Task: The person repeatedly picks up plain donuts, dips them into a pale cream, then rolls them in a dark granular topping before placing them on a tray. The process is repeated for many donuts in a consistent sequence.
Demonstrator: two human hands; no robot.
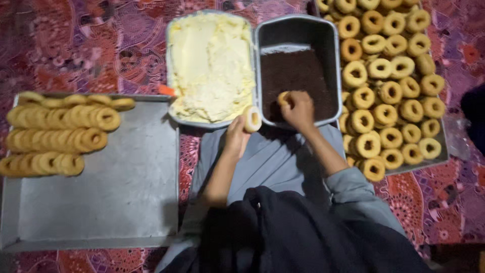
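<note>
Ring biscuit, cream-coated, sits pinched in the left hand just over the near rim where the two middle pans meet; fingers closed around it. Right hand is down in the dark crumb pan, fingertips closed on a second ring biscuit pressed against the brown crumbs. Judged step: coating, with one piece being dipped in crumbs while another waits. Next move likely calls for lifting the dipped piece clear without shedding crumbs, then a steady carry to the left. Grey cloth lies over the lap below both hands. Left, a large flat tray holds three rows of finished rings packed on edge, most of the tray bare. Beyond the left hand, a pan of pale cream. Far right, a tray crowded with plain rings, all on a patterned red cloth.
</note>
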